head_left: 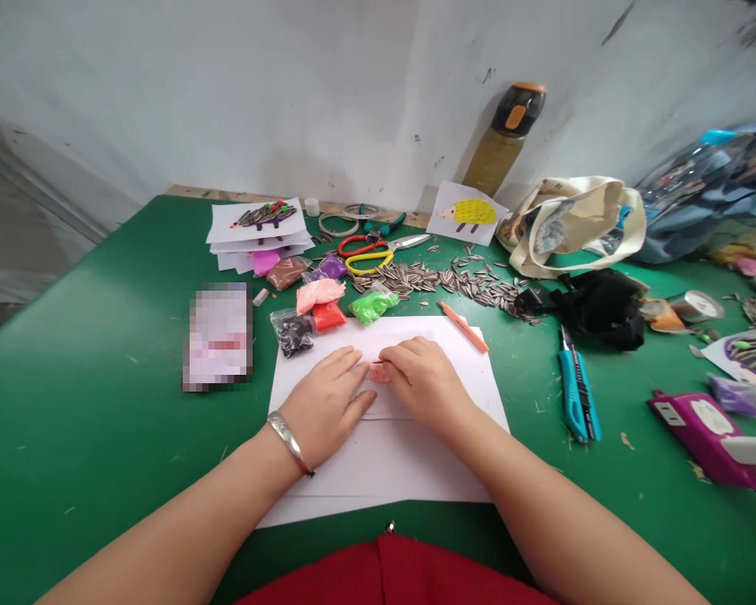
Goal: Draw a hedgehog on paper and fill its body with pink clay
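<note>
Left forearm (182, 512) and right forearm (560, 504) converge forward. Left hand (328, 403): palm down, fingers extended together, thumb spread apart. Right hand (425, 380): fingers bent inward (thumb not clearly visible), fingertips just beside the left hand's.

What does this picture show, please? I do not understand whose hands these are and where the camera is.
There is no machine here: these are a person's bare left hand and right hand. The one picture comes from a camera on that person's head, looking forward and down. On the green table lie white paper, small coloured packets, striped seeds, an orange pen and a blue cutter. The left hand lies on the paper; the right hand touches a small pink piece. Whether it grips, I cannot tell.
</note>
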Action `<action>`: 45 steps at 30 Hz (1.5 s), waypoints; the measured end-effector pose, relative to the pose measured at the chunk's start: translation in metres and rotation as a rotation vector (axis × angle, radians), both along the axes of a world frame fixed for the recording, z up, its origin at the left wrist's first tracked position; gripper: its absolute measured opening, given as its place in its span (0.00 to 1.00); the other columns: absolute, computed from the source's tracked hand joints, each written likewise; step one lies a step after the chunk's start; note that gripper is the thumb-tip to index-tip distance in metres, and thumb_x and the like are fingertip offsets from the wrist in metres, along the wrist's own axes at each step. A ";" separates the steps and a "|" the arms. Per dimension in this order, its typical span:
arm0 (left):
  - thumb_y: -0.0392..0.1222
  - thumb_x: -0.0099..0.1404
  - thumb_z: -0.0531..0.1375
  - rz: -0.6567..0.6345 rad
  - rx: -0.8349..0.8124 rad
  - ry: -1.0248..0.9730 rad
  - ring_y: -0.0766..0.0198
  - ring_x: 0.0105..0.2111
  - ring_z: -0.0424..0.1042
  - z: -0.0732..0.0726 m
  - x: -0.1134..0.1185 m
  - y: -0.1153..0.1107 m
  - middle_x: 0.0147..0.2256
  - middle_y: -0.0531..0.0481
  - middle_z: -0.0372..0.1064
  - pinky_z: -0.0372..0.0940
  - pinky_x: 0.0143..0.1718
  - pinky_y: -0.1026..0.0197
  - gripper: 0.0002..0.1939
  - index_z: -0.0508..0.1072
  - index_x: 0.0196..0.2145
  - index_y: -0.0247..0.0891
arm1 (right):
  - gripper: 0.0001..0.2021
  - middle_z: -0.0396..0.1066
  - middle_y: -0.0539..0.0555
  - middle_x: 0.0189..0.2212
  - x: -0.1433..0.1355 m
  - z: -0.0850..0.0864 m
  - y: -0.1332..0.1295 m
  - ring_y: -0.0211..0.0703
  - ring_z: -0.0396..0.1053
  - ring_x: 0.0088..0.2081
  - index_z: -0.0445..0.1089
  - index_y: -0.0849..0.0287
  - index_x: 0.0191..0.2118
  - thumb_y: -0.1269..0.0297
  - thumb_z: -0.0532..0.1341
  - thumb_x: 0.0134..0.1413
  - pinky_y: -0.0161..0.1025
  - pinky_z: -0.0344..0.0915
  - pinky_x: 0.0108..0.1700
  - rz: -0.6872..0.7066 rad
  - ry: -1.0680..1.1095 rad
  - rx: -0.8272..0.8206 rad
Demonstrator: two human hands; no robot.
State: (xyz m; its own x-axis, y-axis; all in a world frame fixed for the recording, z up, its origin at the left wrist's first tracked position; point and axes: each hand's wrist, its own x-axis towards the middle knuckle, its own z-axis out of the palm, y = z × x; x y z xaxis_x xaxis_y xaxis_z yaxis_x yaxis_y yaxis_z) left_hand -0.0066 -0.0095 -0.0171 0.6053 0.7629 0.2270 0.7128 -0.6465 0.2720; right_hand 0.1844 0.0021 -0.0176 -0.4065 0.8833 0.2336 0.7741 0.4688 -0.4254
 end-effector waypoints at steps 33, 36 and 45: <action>0.43 0.68 0.53 -0.001 -0.030 0.043 0.48 0.57 0.64 0.000 0.002 0.000 0.53 0.35 0.68 0.62 0.57 0.45 0.18 0.70 0.50 0.28 | 0.11 0.74 0.54 0.32 0.007 0.000 0.019 0.44 0.62 0.36 0.77 0.56 0.34 0.73 0.57 0.59 0.41 0.55 0.39 0.034 0.005 0.048; 0.43 0.68 0.53 -0.001 -0.042 0.030 0.49 0.56 0.64 0.001 0.001 0.001 0.52 0.36 0.68 0.62 0.57 0.46 0.17 0.70 0.49 0.30 | 0.11 0.74 0.54 0.31 0.011 0.010 0.030 0.44 0.63 0.35 0.77 0.56 0.33 0.72 0.57 0.60 0.40 0.55 0.37 0.052 0.017 0.063; 0.44 0.68 0.54 0.011 -0.089 0.019 0.53 0.59 0.61 -0.003 -0.002 0.002 0.56 0.38 0.65 0.59 0.60 0.50 0.21 0.66 0.54 0.30 | 0.10 0.72 0.53 0.28 0.006 0.000 0.040 0.41 0.62 0.32 0.77 0.58 0.31 0.75 0.58 0.57 0.39 0.55 0.38 0.242 -0.008 0.046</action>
